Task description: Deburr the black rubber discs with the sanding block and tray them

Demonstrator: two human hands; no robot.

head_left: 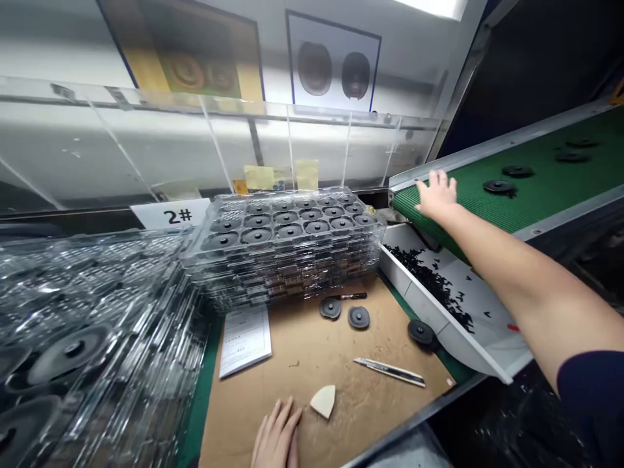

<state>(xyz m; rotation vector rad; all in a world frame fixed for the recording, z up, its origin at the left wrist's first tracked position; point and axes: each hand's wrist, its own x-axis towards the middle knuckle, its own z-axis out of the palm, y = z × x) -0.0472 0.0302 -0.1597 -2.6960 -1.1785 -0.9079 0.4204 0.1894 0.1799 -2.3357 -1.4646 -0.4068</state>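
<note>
My right hand reaches over the lower end of a green conveyor belt, fingers spread and nothing in them. Further up the belt lie several black disc-shaped parts. Flat on the cardboard sheet rests my left hand, its fingers stretched out and holding nothing. Just right of it sits a cream wedge-shaped pad. A utility knife lies beyond the pad. Two dark grey disc parts are near the middle of the cardboard, and a black one is at its right edge.
A stack of clear plastic trays holding disc parts stands at the back. More clear trays fill the left side. A printed paper lies on the cardboard. On the right, a white bin contains small black scraps.
</note>
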